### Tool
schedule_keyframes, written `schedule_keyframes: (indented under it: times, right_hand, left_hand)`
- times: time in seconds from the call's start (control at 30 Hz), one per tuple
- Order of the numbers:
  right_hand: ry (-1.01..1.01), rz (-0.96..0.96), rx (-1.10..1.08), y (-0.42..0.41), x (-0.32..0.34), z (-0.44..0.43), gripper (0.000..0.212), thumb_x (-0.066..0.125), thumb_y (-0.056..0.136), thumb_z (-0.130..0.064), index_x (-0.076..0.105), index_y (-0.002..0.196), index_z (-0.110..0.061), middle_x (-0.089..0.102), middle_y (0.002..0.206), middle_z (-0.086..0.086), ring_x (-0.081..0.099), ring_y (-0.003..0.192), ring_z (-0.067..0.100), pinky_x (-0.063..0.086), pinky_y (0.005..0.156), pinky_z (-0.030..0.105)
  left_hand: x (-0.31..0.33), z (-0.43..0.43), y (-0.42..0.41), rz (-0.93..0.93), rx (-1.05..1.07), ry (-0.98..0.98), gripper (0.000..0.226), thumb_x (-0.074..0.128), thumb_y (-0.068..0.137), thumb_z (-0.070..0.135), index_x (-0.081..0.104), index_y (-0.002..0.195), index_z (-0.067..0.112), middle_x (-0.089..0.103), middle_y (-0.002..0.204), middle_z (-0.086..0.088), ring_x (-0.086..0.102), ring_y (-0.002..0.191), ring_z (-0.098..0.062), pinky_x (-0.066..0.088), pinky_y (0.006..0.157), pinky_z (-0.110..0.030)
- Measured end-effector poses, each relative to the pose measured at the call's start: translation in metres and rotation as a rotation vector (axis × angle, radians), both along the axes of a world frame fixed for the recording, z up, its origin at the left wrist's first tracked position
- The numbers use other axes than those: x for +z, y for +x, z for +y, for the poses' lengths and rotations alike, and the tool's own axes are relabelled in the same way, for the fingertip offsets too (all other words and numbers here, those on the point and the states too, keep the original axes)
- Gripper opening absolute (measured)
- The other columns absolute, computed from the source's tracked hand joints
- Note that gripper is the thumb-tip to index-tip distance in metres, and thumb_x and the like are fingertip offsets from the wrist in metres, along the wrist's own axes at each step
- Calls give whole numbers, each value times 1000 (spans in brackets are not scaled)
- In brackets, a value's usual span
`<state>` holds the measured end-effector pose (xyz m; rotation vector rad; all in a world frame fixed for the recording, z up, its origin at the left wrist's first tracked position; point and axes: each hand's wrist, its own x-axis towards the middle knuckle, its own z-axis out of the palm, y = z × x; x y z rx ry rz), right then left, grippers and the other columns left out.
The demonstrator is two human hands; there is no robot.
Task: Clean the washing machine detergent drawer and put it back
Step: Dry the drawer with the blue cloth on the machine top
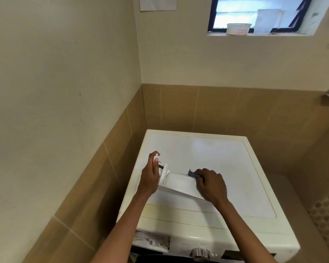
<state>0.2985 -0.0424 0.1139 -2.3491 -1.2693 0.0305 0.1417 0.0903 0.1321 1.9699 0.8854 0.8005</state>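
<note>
White tub [238, 29] on window sill [258, 34]

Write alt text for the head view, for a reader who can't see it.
A person holds a white detergent drawer on top of a white washing machine, the left hand steadying its front end while the right hand presses a blue cloth against it. The drawer slot at the machine's front stands open.

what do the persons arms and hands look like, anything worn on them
Both forearms are bare up to the bottom edge of the picture, with no sleeves in view. The left hand and the right hand wear no gloves, and no watch, bracelet or ring shows on the wrists or fingers. Short, unpainted nails show on the left hand.
</note>
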Motion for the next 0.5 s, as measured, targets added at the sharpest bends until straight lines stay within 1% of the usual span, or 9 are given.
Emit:
schedule_keyframes:
  times: [0.07, 0.1, 0.17, 0.2, 0.3, 0.37, 0.4, 0.47, 0.5]
  right_hand:
    - [-58, -1, -42, -9, 5, 6, 44, 24, 85, -32, 64, 103, -29, 65, 99, -5, 57, 94, 23, 33, 79, 33]
    - [-54, -2, -9, -17, 8, 12, 47, 23, 84, -32, 63, 108, -31, 64, 102, -6, 56, 96, 23, 33, 83, 34]
    - [-23, -29, 122, -35, 8, 25, 50, 25, 82, -31, 59, 119, -32, 62, 107, -6, 54, 98, 24, 32, 84, 35]
    - [-7, -42, 176, -44, 7, 32, 49, 26, 82, -29, 57, 120, -30, 61, 107, -5, 53, 98, 24, 31, 82, 34]
    - [34, -101, 234, -51, 5, 42, 47, 23, 83, -28, 55, 117, -24, 60, 102, -2, 52, 93, 22, 29, 77, 31]
    - [41, -124, 254, -44, 4, 40, 54, 17, 79, -33, 57, 114, -24, 61, 99, -3, 54, 89, 22, 29, 74, 30]
    - [39, -125, 245, -38, 3, 37, 56, 16, 77, -35, 59, 112, -24, 62, 98, -3, 55, 88, 22, 28, 72, 30]
    - [26, -107, 164, -26, 3, 32, 53, 16, 80, -35, 61, 107, -25, 63, 96, -3, 57, 88, 23, 31, 73, 32]
    - [8, -91, 97, -21, 4, 28, 50, 18, 81, -34, 61, 105, -25, 63, 96, -4, 58, 90, 23, 32, 75, 33]
  left_hand:
    - [-1, 0, 0, 2, -2, -7, 34, 28, 101, 22, 38, 133, 14, 58, 102, -2, 57, 75, -8, 46, 65, -6]
    - [-3, 0, 0, -4, -4, -16, 34, 29, 101, 25, 37, 133, 17, 58, 107, -2, 59, 79, -10, 48, 70, -9]
    - [-4, -2, -2, -19, -14, -64, 38, 26, 96, 40, 36, 129, 27, 55, 122, -3, 61, 96, -18, 54, 86, -28]
    - [-4, -2, -3, -25, -18, -101, 40, 22, 91, 46, 35, 126, 31, 53, 126, -4, 60, 103, -22, 53, 91, -36]
    - [9, 0, -5, 2, -14, -251, 42, 20, 83, 54, 37, 117, 37, 47, 135, -6, 51, 119, -26, 43, 103, -46]
    - [21, 4, -1, 80, -8, -332, 45, 24, 89, 58, 39, 122, 31, 46, 138, -9, 47, 124, -29, 36, 108, -45]
    - [24, 6, 3, 149, 13, -343, 46, 25, 95, 54, 37, 129, 26, 45, 140, -9, 46, 126, -30, 35, 107, -41]
    - [28, 3, 11, 238, 75, -292, 45, 24, 100, 43, 34, 136, 18, 48, 138, -9, 51, 120, -29, 40, 95, -32]
    - [29, -1, 14, 240, 101, -251, 44, 24, 101, 39, 36, 135, 15, 52, 133, -11, 57, 111, -28, 42, 85, -26]
